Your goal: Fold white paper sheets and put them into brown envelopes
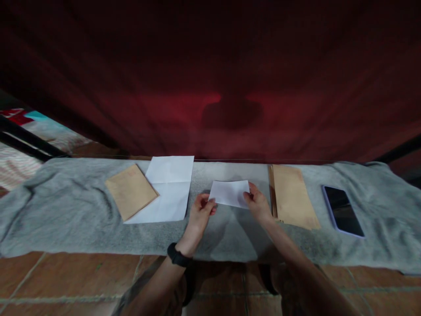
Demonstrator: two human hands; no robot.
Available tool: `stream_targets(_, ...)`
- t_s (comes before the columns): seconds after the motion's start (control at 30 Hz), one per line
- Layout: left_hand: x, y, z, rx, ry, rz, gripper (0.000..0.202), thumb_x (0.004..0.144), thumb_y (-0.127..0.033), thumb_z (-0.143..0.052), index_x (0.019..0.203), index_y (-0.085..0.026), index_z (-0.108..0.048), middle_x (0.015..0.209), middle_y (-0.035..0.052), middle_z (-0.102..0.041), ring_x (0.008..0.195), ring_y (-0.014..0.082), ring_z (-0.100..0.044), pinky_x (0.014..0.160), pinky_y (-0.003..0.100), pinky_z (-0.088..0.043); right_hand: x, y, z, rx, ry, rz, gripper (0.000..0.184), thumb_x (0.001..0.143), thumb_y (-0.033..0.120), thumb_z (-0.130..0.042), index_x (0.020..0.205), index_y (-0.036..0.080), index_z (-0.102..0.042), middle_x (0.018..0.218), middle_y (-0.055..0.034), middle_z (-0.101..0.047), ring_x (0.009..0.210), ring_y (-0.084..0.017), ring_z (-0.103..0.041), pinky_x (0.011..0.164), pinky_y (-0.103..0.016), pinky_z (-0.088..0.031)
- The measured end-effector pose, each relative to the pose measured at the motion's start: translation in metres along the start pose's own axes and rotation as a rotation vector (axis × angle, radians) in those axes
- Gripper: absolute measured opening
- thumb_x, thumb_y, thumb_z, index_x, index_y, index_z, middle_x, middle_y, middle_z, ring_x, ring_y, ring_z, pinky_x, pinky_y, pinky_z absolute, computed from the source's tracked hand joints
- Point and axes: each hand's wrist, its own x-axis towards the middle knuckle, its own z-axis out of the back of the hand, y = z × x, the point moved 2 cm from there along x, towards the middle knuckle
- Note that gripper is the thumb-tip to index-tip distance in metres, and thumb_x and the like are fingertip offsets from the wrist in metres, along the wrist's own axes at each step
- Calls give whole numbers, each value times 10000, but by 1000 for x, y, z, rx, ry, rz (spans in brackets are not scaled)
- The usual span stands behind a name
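Between my two hands is a folded white sheet of paper [229, 193], held just above the grey cloth. My left hand [200, 210] pinches its lower left corner between thumb and fingers. At the right edge, my right hand [257, 203] grips the paper the same way. To the left lies a larger white sheet [171, 193] with a crease across it. A brown paper envelope or packet [131, 192] rests partly over that sheet. On the right, close to my right hand, sits a stack of brown envelopes [292, 195].
A grey cloth [79, 206] covers the long, narrow surface. Near its right end lies a phone [344, 211] in a pale purple case. A dark red curtain [164, 118] hangs behind. Brown floor tiles [82, 276] show below the front edge.
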Motion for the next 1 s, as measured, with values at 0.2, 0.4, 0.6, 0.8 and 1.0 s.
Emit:
stream_targets(0.2, 2, -4, 0, 765, 81, -183, 191, 846, -218, -599, 1034, -200, -632, 683, -12, -653, 614, 166, -640, 605, 263, -453, -10, 6, -4, -450, 12, 116, 511, 898, 222, -400, 1387, 157, -534, 1176, -137, -715, 991, -275, -694, 903, -396, -534)
stream_targets(0.4, -15, -10, -6, 1315, 89, -207, 273, 951, -270, -513, 1204, -221, -603, 842, 57, -731, 789, 238, -714, 661, 301, -479, -12, 6, -5, -649, 45, 105, 517, 934, 220, -385, 1439, 145, -471, 1238, -156, -665, 957, -273, -691, 849, -382, -541)
stream_targets(0.6, -16, -10, -12, 1424, 55, -511, 246, 979, -258, -454, 1132, -188, -633, 1055, 102, -717, 1001, 247, -677, 886, 363, -512, -13, 7, -1, -705, 5, 109, 529, 941, 243, -426, 1458, 133, -433, 1229, -171, -626, 992, -289, -659, 849, -404, -538)
stream_targets(0.8, -2, 12, -32, 1471, 53, -702, 510, 1015, -370, -397, 1428, -80, -465, 1530, 191, -439, 1435, 315, -378, 1170, 488, -326, -17, 21, -11, -565, -69, 325, 533, 1002, 347, -371, 1482, 117, -410, 1422, -198, -518, 1303, -311, -481, 1061, -489, -442)
stream_targets(1.0, 8, 36, -40, 1561, 135, -653, 557, 1001, -220, -324, 1542, -87, -303, 1627, 153, -276, 1514, 277, -220, 1237, 488, -207, -33, 29, -50, -552, 200, 409, 576, 1053, 411, -224, 1521, 111, -373, 1576, -145, -390, 1478, -227, -306, 1215, -457, -278)
